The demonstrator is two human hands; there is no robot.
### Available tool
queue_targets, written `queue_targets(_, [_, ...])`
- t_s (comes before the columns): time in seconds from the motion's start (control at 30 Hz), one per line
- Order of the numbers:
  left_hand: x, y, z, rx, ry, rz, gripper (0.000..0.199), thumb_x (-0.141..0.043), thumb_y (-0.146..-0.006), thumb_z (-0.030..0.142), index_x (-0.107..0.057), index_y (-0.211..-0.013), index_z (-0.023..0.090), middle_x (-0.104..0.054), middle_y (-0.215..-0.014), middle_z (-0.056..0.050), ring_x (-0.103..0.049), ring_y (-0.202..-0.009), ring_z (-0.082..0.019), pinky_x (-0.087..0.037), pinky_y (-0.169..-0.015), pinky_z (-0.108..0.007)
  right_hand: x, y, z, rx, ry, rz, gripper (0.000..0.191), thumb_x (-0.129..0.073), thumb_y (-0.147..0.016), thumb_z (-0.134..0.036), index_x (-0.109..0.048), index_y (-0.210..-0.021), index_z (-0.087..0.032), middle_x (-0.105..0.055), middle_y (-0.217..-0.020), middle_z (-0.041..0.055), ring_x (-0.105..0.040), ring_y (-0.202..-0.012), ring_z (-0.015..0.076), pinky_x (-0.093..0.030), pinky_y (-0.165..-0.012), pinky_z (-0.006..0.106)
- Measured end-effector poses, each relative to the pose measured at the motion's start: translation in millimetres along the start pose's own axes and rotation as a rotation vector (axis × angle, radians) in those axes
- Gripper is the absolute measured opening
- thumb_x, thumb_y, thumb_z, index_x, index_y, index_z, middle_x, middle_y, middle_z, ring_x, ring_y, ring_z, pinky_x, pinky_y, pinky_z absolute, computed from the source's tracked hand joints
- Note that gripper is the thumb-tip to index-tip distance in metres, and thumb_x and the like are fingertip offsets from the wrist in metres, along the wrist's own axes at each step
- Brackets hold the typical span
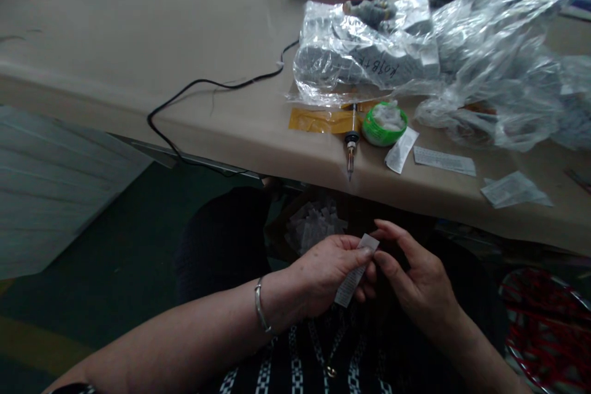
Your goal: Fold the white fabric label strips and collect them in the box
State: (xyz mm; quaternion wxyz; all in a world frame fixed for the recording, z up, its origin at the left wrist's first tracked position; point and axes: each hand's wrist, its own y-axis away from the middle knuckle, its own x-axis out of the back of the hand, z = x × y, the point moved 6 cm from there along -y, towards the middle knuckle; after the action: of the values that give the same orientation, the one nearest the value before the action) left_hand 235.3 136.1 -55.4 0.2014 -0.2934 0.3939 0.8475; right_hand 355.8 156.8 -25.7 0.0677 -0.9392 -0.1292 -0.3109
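Dark clothing with white chain-patterned stripes (294,357) lies nearest, and just above it the left hand (325,261) pinches a narrow white printed strip (349,284), while the right hand (418,277) is loosely spread, thumb and forefinger beside the strip's upper end, contact impossible to tell. Both hands occupy the gap before the beige worktop (115,43), whose rounded front edge runs across beyond them, a thin black cable (198,82) drooping over it. Near that edge a round green tub (381,136) holds white fluff (388,114), a crinkled clear plastic bag (489,55) encloses pale grey bundles (332,61), and below it sits a heap of whitish slips (314,226).
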Motion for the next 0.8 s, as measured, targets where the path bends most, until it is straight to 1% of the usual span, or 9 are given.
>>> queue_targets(0.07, [0.7,0.6,1.9,-0.026,-0.021,0.030,0.028,-0.063,-0.078,0.040,-0.059,-0.076,0.012,-0.055,-0.064,0.001,-0.053,-0.049,-0.006,-0.039,-0.046,-0.018,-4.5,-3.0,14.5,-0.197,-0.251,-0.034,0.027,-0.058,-0.086,-0.039,-0.058,-0.108,-0.023,-0.067,-0.092,0.0026,-0.064,-0.084,0.0167,-0.051,-0.076,0.028])
queue_targets(0.13, [1.5,1.3,4.7,-0.065,-0.056,0.061,0.028,-0.061,-0.079,0.040,-0.059,-0.078,0.012,-0.054,-0.064,0.002,-0.051,-0.048,-0.006,-0.037,-0.046,-0.017,-14.4,-4.9,24.6,-0.361,-0.514,-0.091,0.022,-0.061,-0.083,-0.041,-0.060,-0.094,-0.021,-0.065,-0.080,-0.0001,-0.062,-0.070,0.0135,-0.050,-0.066,0.025])
queue_targets(0.2, [1.9,1.8,7.5,-0.105,-0.092,0.078,0.029,-0.060,-0.079,0.041,-0.058,-0.075,0.012,-0.054,-0.063,0.001,-0.051,-0.048,-0.006,-0.037,-0.046,-0.018,-23.5,-7.0,28.2,-0.451,-0.689,-0.127,0.022,-0.065,-0.080,-0.040,-0.059,-0.086,-0.020,-0.063,-0.072,-0.0010,-0.059,-0.061,0.0118,-0.048,-0.059,0.023])
queue_targets(0.27, [2.9,1.8,9.2,-0.129,-0.121,0.092,0.030,-0.060,-0.079,0.041,-0.056,-0.070,0.013,-0.054,-0.062,0.001,-0.051,-0.049,-0.007,-0.036,-0.046,-0.018,-29.8,-9.8,27.1,-0.479,-0.759,-0.144,0.023,-0.066,-0.079,-0.039,-0.058,-0.082,-0.018,-0.061,-0.065,-0.0017,-0.057,-0.054,0.0112,-0.046,-0.053,0.023])
queue_targets(0.37, [5.6,1.6,11.2,-0.155,-0.145,0.121,0.029,-0.059,-0.079,0.040,-0.055,-0.069,0.014,-0.054,-0.061,0.001,-0.050,-0.050,-0.007,-0.036,-0.047,-0.019,-35.4,-15.4,20.3,-0.477,-0.802,-0.162,0.023,-0.066,-0.079,-0.039,-0.057,-0.080,-0.018,-0.058,-0.056,-0.0030,-0.053,-0.047,0.0107,-0.044,-0.048,0.023])
queue_targets(0.53, [10.7,4.1,25.5,-0.299,-0.265,0.152,0.026,-0.052,-0.084,0.034,-0.057,-0.070,0.014,-0.054,-0.060,0.001,-0.049,-0.054,-0.008,-0.038,-0.054,-0.021,-37.0,-32.2,3.8,-0.429,-0.816,-0.187,0.023,-0.067,-0.078,-0.039,-0.058,-0.079,-0.017,-0.058,-0.059,-0.0026,-0.053,-0.046,0.0105,-0.044,-0.047,0.023])
queue_targets(0.6, [14.8,8.1,37.6,-0.401,-0.373,0.203,0.022,-0.052,-0.085,0.029,-0.061,-0.073,0.013,-0.057,-0.065,0.001,-0.051,-0.061,-0.010,-0.041,-0.061,-0.022,-32.8,-42.7,-4.1,-0.348,-0.752,-0.160,0.022,-0.067,-0.076,-0.038,-0.059,-0.075,-0.017,-0.060,-0.065,-0.0008,-0.055,-0.054,0.0112,-0.047,-0.053,0.024])
queue_targets(0.7, [21.1,18.2,59.3,-0.576,-0.583,0.320,0.017,-0.053,-0.085,0.025,-0.066,-0.083,0.014,-0.064,-0.078,-0.002,-0.056,-0.076,-0.013,-0.043,-0.072,-0.023,-24.3,-57.8,-15.7,-0.200,-0.580,-0.087,0.020,-0.067,-0.075,-0.035,-0.062,-0.071,-0.016,-0.063,-0.077,0.0019,-0.057,-0.070,0.0133,-0.048,-0.065,0.024])
queue_targets(0.8, [25.3,27.0,76.2,-0.699,-0.751,0.408,0.020,-0.052,-0.088,0.028,-0.067,-0.090,0.016,-0.067,-0.084,-0.003,-0.059,-0.079,-0.014,-0.044,-0.074,-0.023,-21.3,-67.8,-21.5,-0.155,-0.455,-0.055,0.019,-0.063,-0.077,-0.035,-0.062,-0.072,-0.017,-0.061,-0.074,0.0007,-0.055,-0.068,0.0125,-0.045,-0.062,0.022])
